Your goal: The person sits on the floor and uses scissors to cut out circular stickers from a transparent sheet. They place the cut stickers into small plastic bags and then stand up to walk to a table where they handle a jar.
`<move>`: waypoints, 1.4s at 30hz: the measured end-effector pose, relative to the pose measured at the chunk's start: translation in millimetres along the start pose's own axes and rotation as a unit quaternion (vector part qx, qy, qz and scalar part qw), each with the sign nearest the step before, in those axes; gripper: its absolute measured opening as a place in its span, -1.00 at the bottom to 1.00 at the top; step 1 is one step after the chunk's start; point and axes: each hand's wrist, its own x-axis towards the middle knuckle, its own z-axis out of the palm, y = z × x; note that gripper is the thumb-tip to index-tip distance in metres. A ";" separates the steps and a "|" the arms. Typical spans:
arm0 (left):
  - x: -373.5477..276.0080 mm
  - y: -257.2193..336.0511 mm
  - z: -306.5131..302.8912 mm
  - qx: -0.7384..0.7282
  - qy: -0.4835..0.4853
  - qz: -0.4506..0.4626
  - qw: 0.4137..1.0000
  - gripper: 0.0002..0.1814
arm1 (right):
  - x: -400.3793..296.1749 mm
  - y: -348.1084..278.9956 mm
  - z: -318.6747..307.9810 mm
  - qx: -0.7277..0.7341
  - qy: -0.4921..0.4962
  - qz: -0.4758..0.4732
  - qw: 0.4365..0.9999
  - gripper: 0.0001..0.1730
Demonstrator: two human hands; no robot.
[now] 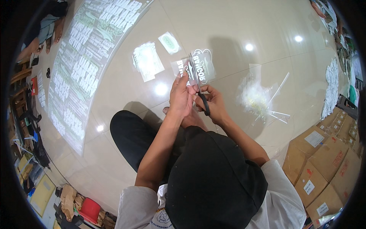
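Between the thumb and fingers of my left hand (pixel 180 96) is a clear film piece (pixel 183 67) with white lettering and line art. My right hand (pixel 213 103) grips black-handled scissors (pixel 204 104), their blades pointing away from me across the film. A second printed part of the film (pixel 206 67) lies on the right of the blades; I cannot tell whether the two parts are still joined. Just beyond my left hand, a stack of printed film pieces (pixel 147 61) rests on the tiled floor (pixel 186 17). Beside it is a small film with a green oval print (pixel 169 43).
A large printed film sheet (pixel 83 57) stretches along the floor at left. Clear film offcuts and strips (pixel 254 94) are heaped at right. Cardboard boxes (pixel 320 160) stand at lower right. Another person's legs (pixel 47 31) show at upper left, and a red object (pixel 90 209) at lower left.
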 end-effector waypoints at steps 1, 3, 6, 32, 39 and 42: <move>1.9 -2.3 -6.2 0.006 0.003 -0.004 1.000 -0.49 | 1.7 3.6 0.8 0.008 0.002 0.012 1.000 -0.65; 3.7 -4.4 -14.8 0.012 0.020 0.006 1.000 -0.51 | 5.1 6.9 2.4 0.008 -0.007 0.025 1.000 -0.66; 4.9 4.7 -22.3 -0.006 0.044 0.028 0.999 -0.59 | 18.0 6.5 11.6 0.004 -0.038 0.030 0.999 -0.67; -2.7 107.6 -56.2 0.424 0.022 0.004 0.906 -0.67 | 90.8 -11.4 68.4 -0.037 0.030 -0.265 0.963 -0.46; 7.2 100.7 -23.2 0.476 -0.087 -0.038 0.874 -0.77 | 54.1 -55.4 11.1 -0.034 0.017 -0.137 0.990 -0.43; 10.3 82.3 -18.6 0.349 -0.024 -0.012 0.937 -0.80 | 41.2 -47.1 6.3 0.020 0.070 -0.138 0.988 -0.47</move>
